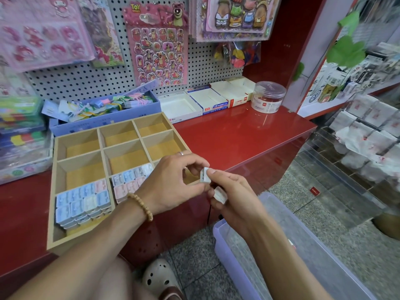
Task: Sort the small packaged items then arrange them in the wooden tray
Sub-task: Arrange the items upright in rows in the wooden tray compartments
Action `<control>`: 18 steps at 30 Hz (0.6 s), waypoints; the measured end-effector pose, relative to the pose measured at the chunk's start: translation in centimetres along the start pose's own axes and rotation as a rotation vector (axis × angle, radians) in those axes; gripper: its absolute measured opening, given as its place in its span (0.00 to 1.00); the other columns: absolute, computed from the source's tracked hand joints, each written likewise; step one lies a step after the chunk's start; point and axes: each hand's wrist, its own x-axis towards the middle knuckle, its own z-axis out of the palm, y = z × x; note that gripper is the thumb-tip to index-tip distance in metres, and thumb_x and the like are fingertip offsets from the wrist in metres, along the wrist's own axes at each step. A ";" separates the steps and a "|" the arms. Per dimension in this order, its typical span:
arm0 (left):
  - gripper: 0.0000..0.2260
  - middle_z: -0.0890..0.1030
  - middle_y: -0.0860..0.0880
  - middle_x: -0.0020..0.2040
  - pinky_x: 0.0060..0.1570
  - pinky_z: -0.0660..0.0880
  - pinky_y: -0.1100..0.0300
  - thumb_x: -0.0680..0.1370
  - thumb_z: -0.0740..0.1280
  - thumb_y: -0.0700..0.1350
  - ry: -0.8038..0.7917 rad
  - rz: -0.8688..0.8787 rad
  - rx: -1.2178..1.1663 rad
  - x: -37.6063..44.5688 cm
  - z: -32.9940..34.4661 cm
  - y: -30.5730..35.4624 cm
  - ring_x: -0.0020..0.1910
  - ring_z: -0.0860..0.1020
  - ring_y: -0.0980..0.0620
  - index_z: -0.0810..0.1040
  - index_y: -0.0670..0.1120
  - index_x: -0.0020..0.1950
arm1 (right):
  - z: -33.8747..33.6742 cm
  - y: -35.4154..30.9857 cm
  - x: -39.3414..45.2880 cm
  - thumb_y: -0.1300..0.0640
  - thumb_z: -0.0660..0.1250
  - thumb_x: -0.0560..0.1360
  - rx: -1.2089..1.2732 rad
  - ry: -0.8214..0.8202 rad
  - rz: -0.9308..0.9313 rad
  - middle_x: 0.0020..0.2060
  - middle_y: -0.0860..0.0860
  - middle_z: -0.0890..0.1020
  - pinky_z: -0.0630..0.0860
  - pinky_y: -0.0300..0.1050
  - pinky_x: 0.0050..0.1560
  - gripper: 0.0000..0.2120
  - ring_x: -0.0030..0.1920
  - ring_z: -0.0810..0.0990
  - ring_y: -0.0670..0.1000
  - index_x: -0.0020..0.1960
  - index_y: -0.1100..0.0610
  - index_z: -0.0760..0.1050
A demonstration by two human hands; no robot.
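With the left hand and right hand both pinching one white packet beyond the wooden tray at the counter edge, a slipped handover could drop it to the floor.

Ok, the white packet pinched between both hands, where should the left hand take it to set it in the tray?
Take the white packet by its two narrow side edges, coming from the left with thumb and forefinger. It is a small flat block standing on edge above the wooden tray's near right corner, and the right hand already covers its right end, with a second packet lower in its fingers. The left hand is closest.
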 end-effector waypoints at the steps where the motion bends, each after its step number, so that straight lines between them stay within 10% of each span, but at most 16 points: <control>1: 0.13 0.79 0.55 0.41 0.40 0.69 0.70 0.66 0.79 0.47 -0.004 -0.008 0.005 0.0 -0.3 0.0 0.42 0.76 0.57 0.83 0.50 0.48 | 0.2 0.0 0.3 0.61 0.65 0.80 0.012 0.014 0.002 0.32 0.52 0.74 0.63 0.37 0.26 0.15 0.30 0.69 0.45 0.58 0.72 0.78; 8: 0.18 0.81 0.51 0.49 0.51 0.75 0.58 0.69 0.75 0.50 -0.067 -0.250 0.521 2.2 -3.1 -3.0 0.48 0.78 0.51 0.83 0.50 0.58 | -1.0 -0.1 1.7 0.76 0.44 0.67 0.193 0.229 0.013 0.35 0.55 0.73 0.63 0.41 0.34 0.26 0.33 0.68 0.49 0.53 0.67 0.77; 14: 0.17 0.81 0.51 0.49 0.47 0.75 0.56 0.71 0.75 0.53 -0.122 -0.288 0.686 3.9 -1.6 -4.9 0.48 0.75 0.52 0.83 0.51 0.58 | -2.2 0.8 1.6 0.78 0.59 0.76 0.209 0.221 0.006 0.44 0.59 0.79 0.82 0.44 0.54 0.16 0.44 0.82 0.53 0.61 0.68 0.74; 18: 0.18 0.79 0.51 0.51 0.43 0.69 0.60 0.72 0.73 0.56 -0.096 -0.247 0.717 4.0 -0.6 -5.1 0.50 0.76 0.51 0.81 0.52 0.60 | -2.7 0.9 1.2 0.66 0.68 0.78 0.043 0.197 -0.028 0.39 0.58 0.84 0.83 0.39 0.42 0.05 0.39 0.85 0.51 0.51 0.67 0.79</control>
